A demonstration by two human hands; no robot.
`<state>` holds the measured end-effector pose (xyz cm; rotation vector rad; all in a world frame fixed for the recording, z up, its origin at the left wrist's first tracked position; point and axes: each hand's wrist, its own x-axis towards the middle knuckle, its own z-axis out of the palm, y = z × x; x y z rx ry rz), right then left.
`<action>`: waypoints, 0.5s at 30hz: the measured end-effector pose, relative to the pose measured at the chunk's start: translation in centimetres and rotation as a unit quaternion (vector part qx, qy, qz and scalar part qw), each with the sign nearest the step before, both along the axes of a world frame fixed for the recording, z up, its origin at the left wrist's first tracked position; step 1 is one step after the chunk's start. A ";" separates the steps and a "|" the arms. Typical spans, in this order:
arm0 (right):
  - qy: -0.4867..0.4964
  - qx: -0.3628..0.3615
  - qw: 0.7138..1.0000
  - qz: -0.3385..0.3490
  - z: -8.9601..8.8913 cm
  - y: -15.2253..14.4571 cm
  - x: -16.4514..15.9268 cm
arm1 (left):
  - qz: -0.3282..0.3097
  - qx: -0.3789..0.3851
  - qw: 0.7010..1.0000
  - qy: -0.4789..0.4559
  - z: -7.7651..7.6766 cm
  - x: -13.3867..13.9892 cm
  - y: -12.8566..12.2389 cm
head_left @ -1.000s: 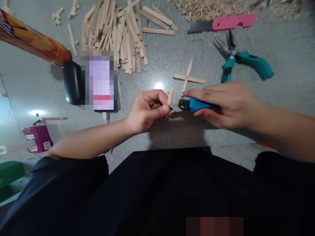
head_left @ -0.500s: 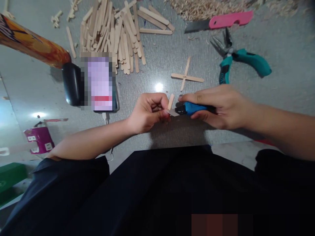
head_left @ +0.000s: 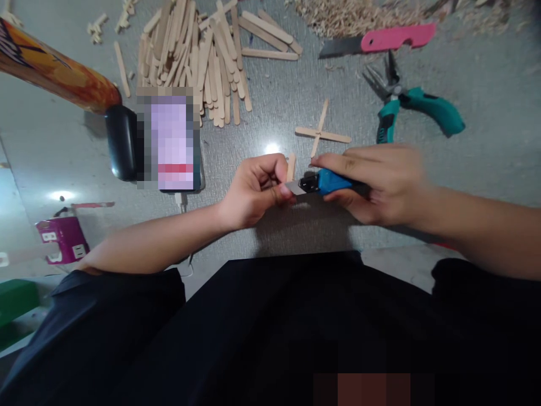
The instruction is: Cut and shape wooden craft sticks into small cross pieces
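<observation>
My left hand (head_left: 261, 190) is closed in a pinch around a small wooden craft stick (head_left: 291, 167), whose rounded upper end sticks out above the fingers. In my right hand (head_left: 380, 183) is a blue-and-black utility knife (head_left: 333, 181), gripped with the blade pointing left. The blade tip lies at the stick, close beside my left thumb; whether it cuts into the wood cannot be made out. Just beyond the hands, two craft sticks joined as a cross (head_left: 319, 134) lie on the grey table (head_left: 270, 237).
A large heap of craft sticks (head_left: 215, 67) lies at the back, wood shavings (head_left: 359, 17) to its right. A pink folding cutter (head_left: 397, 38) and open teal pliers (head_left: 435, 110) rest at right. Leftward are a phone (head_left: 171, 141), a black case (head_left: 122, 144) and an orange tube (head_left: 59, 70).
The blade has turned flatter and shifted slightly left against the stick. The stick has tipped more upright in my left hand. My right hand has moved a little left.
</observation>
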<state>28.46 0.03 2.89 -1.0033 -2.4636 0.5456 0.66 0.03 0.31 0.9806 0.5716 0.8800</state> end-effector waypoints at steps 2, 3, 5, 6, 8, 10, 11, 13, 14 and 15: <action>-0.010 0.050 0.999 -0.009 -0.1 0.2 0.0 | 0.002 0.006 1.000 -0.014 0.0 0.1 -0.1; -0.013 0.071 0.997 -0.013 -0.3 0.3 0.0 | 0.004 0.006 1.000 -0.020 0.0 0.1 -0.1; 0.001 0.104 0.995 -0.014 -0.7 0.4 0.1 | 0.009 -0.001 1.000 -0.028 -0.1 0.2 -0.1; 0.013 0.120 0.993 -0.015 -1.0 0.5 0.1 | 0.012 -0.007 0.999 -0.031 -0.1 0.2 -0.1; 0.034 0.145 0.989 -0.018 -1.4 0.5 0.2 | 0.016 -0.022 0.999 -0.030 -0.1 0.2 -0.2; 0.044 0.154 0.987 -0.025 -1.3 0.5 0.4 | 0.018 -0.041 0.999 -0.025 0.0 0.2 -0.3; 0.032 0.145 0.988 -0.031 -1.1 0.5 0.4 | 0.019 -0.051 0.998 -0.022 0.1 0.2 -0.3; -0.001 0.122 0.991 -0.048 -0.6 0.6 0.6 | 0.024 -0.073 0.997 -0.017 0.3 0.2 -0.4; -0.008 0.117 0.992 -0.052 -0.3 0.6 0.6 | 0.026 -0.080 0.996 -0.020 0.3 0.2 -0.4; -0.001 0.120 0.991 -0.052 -0.1 0.7 0.6 | 0.029 -0.085 0.996 -0.026 0.4 0.2 -0.4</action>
